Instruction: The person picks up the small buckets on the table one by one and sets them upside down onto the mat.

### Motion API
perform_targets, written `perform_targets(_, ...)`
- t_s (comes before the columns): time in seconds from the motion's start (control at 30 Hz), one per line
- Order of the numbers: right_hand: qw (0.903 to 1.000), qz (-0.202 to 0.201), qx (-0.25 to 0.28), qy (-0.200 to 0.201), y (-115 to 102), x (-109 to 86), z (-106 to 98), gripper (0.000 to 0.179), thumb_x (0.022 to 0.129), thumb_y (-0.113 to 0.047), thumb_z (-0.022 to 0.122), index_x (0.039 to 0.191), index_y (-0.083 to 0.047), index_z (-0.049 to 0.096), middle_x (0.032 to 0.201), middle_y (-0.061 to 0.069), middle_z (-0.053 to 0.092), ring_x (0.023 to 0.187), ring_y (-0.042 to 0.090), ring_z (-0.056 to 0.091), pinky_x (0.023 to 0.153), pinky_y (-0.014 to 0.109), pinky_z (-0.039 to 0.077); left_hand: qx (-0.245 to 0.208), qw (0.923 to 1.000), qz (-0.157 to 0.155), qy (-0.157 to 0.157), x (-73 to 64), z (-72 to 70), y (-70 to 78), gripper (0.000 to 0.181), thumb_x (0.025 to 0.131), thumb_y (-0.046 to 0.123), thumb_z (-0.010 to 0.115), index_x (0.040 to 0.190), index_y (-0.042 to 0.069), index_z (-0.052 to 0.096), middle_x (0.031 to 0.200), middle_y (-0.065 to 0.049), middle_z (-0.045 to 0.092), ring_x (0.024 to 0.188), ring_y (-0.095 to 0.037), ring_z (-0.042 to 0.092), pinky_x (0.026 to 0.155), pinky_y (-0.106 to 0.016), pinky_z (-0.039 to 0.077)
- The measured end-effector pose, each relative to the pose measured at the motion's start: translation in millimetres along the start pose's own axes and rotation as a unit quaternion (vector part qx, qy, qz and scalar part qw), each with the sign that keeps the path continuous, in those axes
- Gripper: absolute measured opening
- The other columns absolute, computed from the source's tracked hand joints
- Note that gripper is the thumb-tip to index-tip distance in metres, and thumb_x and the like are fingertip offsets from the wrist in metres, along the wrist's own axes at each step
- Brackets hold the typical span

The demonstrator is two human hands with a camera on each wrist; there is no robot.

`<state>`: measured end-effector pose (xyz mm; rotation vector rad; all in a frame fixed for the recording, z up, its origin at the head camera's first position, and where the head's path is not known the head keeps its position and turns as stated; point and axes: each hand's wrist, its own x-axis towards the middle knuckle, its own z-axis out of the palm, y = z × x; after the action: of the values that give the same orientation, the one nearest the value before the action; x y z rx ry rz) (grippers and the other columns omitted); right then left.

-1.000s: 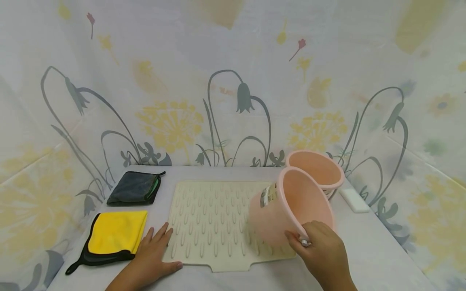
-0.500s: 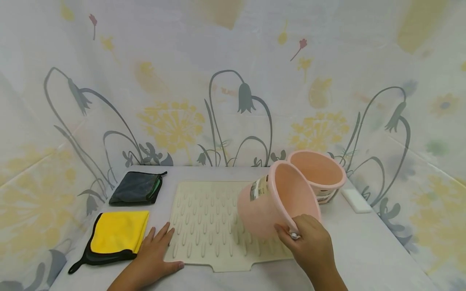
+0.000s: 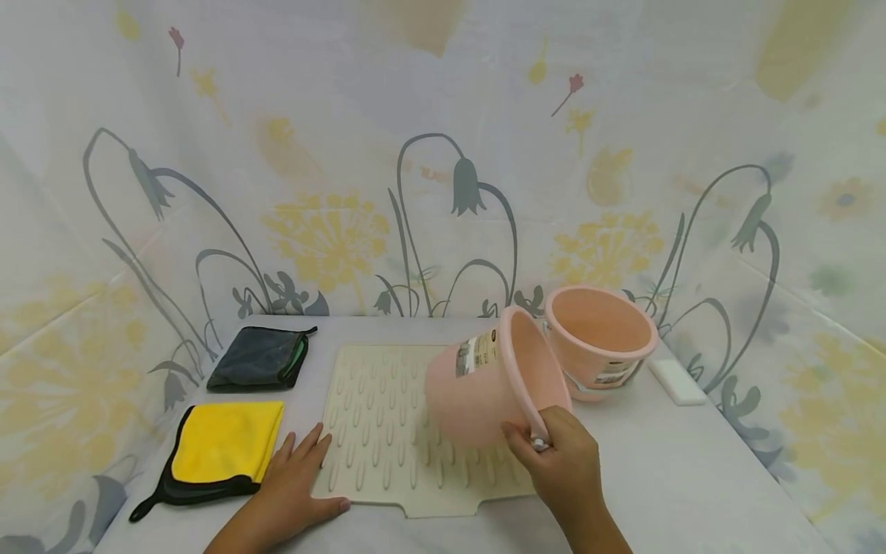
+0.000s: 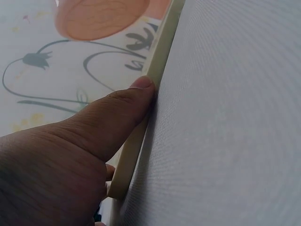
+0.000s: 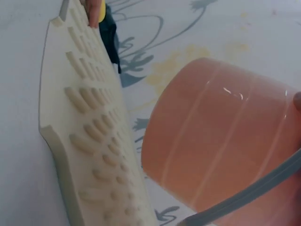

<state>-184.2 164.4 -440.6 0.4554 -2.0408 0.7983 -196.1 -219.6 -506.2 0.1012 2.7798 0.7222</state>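
Lettering (image 3: 487,350) on the tilted pink bucket (image 3: 464,400) is too small for me to read, as on the rear bucket (image 3: 588,365). The right hand (image 3: 559,465), its fingertips hidden, clamps the tilted one's rim (image 3: 514,381) above the cream mat (image 3: 377,446). The left hand (image 3: 294,481) touches the mat, fingers apart.

Right fingers (image 3: 561,422), tilted bucket (image 3: 464,400): shifted left over mat (image 3: 374,415) | rear bucket (image 3: 588,365): label (image 3: 614,372), handle (image 3: 581,387) more exposed
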Motion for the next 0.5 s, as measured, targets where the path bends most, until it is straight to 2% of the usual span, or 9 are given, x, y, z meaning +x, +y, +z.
perform_targets(0.13,0.9961,0.067,0.058,0.009,-8,-4.9,7,0.040,0.072,-0.012,0.093,0.069,-0.017,0.053,0.066,-0.012,0.048,0.058,-0.001,0.043,0.046,0.015,0.038,0.005,1.0000,0.002,-0.003,-0.1,-0.6,-0.2,0.123,0.066,0.070,0.089,0.158,0.002,0.043,0.170,-0.025,0.026,0.149,-0.067,0.012,0.117,-0.081,0.010)
perform_targets(0.27,0.9862,0.119,0.113,0.018,-14,-9.2,13,0.042,0.074,-0.008,0.092,0.067,-0.016,0.051,0.064,-0.011,0.048,0.054,0.000,0.044,0.042,0.016,0.038,0.004,1.0000,0.004,-0.003,-0.6,-0.5,0.2,0.122,0.067,0.069,0.089,0.158,0.002,0.043,0.170,-0.026,0.026,0.150,-0.067,0.012,0.117,-0.081,0.010)
perform_targets(0.5,0.9643,0.195,0.177,0.020,-24,-14.6,21,0.027,0.080,-0.005,0.087,0.071,-0.011,0.062,0.066,-0.009,0.057,0.055,0.005,0.051,0.044,0.020,0.044,0.012,0.9996,0.022,0.009,-0.6,-2.9,1.8,0.117,0.071,0.066,0.088,0.156,-0.002,0.044,0.167,-0.029,0.029,0.147,-0.069,0.017,0.117,-0.080,0.013)
